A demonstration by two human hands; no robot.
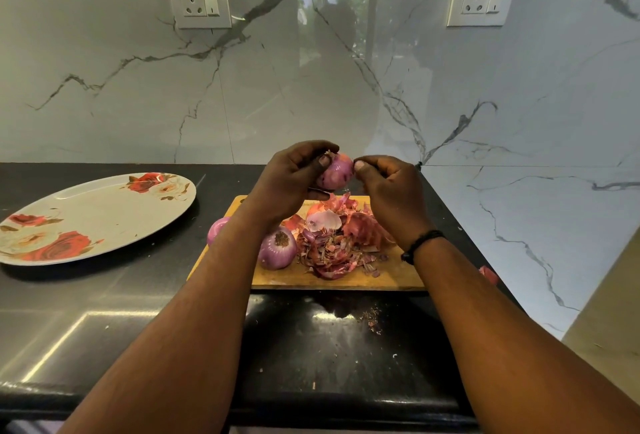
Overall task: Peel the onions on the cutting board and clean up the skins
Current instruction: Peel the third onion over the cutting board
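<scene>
While the left hand (pixel 291 184) is wrapped around the onion (pixel 335 172) and holding it up in the air, the right hand (pixel 388 191) sits pinched at the onion's right side, thumb and finger closed on what looks like a thin bit of skin, though it's too small to be sure. Biggest risk imo: that onion looks slick and is held mostly by fingertips, so a hard tug from the right hand could pop it out and send it rolling off the desk (pixel 138 312). Scraps could also flutter past the cutting board (pixel 391 277) directly below the hands, and a few crumbs already sit on the desk nearer the person than the board.

The held onion is mostly bare, glossy pinkish-purple with a few darker patches and a dry tuft near the left thumb. Below the hands, a heap of skins (pixel 339 243) covers the board's middle. A second onion (pixel 277 248) rests under the left wrist, root end up, with another onion (pixel 216 229) peeking out further left. A floral plate (pixel 97 219) lies well off to the left, nothing on it yet.
</scene>
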